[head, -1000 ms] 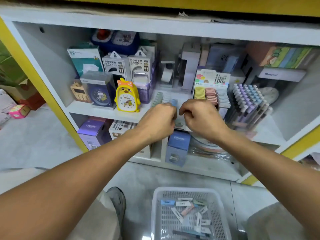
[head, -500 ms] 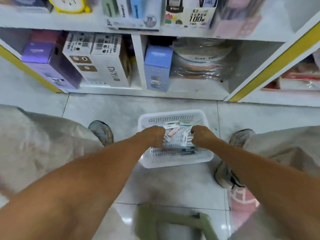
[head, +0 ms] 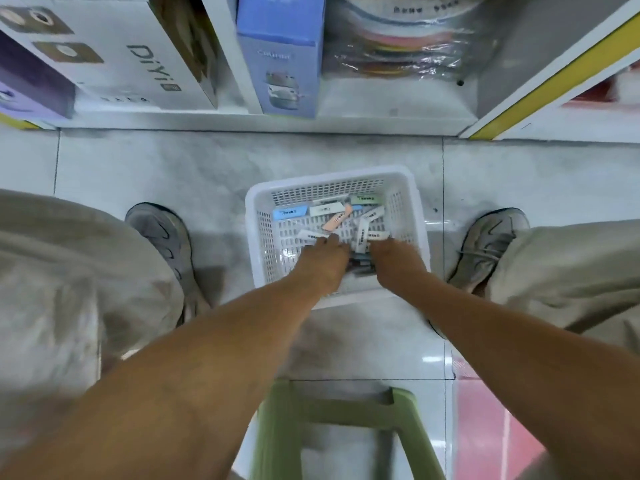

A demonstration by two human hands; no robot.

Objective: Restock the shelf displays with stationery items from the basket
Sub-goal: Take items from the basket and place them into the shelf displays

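A white plastic basket [head: 329, 174] sits on the floor between my feet. Inside lie several small pastel stationery packs, among them a blue one [head: 290, 213], a pink one [head: 337, 220] and a green one [head: 367, 199]. Both hands reach down into the basket's near half. The fingertips of my left hand [head: 325, 259] touch a white pack [head: 311, 234]. My right hand [head: 394, 261] is knuckles-up beside two more white packs [head: 375, 234], and its fingers are hidden under it. Some dark items lie between the hands.
The bottom shelf [head: 381, 114] runs along the top, holding a white DIY box [head: 138, 64], a blue box [head: 282, 64] and a wrapped stack of coloured rings [head: 408, 46]. A green stool [head: 346, 417] is under me. My shoes [head: 162, 237] flank the basket.
My view tipped from the upper shelf down to the floor. Both hands left the shelf display, dropped into the basket and now sit slightly deeper among the packs.
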